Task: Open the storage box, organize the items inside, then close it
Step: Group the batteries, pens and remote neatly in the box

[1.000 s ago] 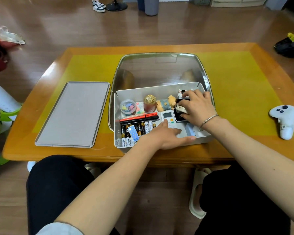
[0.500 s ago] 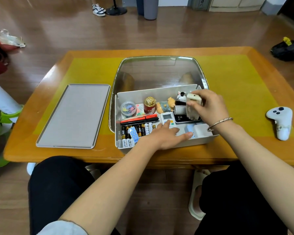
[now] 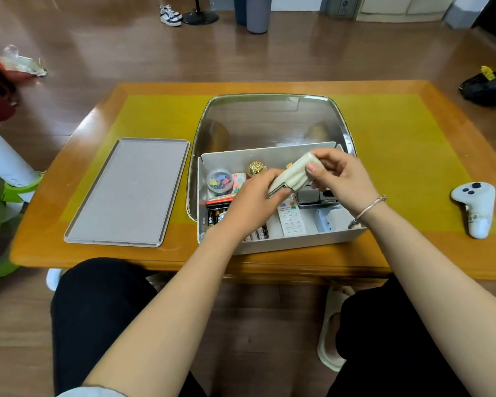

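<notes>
Both hands hold a small cream pouch [image 3: 294,174] just above the open box [image 3: 269,156], over its middle: the left hand [image 3: 255,202] grips the near, lower end with curled fingers, and the right hand [image 3: 338,179] pinches the far, upper end between thumb and fingers. The pouch looks soft and creased, so it is probably light and limp, likely to sag if held by one end only; taking it at both ends, as now, or flat across the middle seems the safest hold. What it contains cannot be told. The box sits at the near middle of the table [image 3: 413,253], white and stiff-walled, easy to steady by its rim. Inside, at the far left, stands a clear tub of clips [image 3: 219,181], beside it a gold-capped jar [image 3: 256,169]; batteries [image 3: 212,217] lie at the near left, partly under the left wrist, a remote [image 3: 291,217] lies in the middle, and a dark-and-silver device [image 3: 317,196] sits under the right hand. These crowd the floor of the box, so room for the pouch looks tight. The lid [image 3: 129,193] lies flat on the table to the left, well apart from the box. A white controller [image 3: 476,204] lies at the right, out of the way.
</notes>
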Demonstrator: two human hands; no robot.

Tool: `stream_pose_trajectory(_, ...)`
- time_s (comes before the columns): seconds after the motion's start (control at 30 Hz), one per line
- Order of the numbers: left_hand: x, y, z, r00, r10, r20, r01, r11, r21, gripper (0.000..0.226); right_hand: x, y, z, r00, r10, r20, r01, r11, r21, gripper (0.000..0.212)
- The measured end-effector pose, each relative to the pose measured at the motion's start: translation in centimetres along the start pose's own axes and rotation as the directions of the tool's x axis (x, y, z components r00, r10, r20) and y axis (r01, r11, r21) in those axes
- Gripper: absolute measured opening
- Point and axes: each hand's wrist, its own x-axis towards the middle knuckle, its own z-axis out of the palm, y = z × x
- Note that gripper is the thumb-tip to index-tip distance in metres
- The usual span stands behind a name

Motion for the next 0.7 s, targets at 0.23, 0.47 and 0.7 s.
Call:
stream_pose_trajectory(0.23,-1.9,-2.2,-3.1,0.901,-0.248,-0.356,0.218,0.968,-0.123,0.022,0.2,1.2,2.9,0.988,0.141,0.056,-0.125,0.968,-0.218,0.028)
stream_pose_trajectory(0.47,-3.5,-4.6,-4.9,0.797,-0.185,-0.575,0.223,0.975,-0.005,0.030,0.0,2.5,8.5,0.936,0.258,0.240,-0.061,0.790,-0.610,0.028)
stream_pose_trajectory(0.7,-4.2,-5.7,-3.2,0.819,-0.158,-0.552,0.248,0.964,0.093,0.064,1.3,2.3,13.8,0.925,0.270,0.267,0.052,0.607,-0.793,0.043)
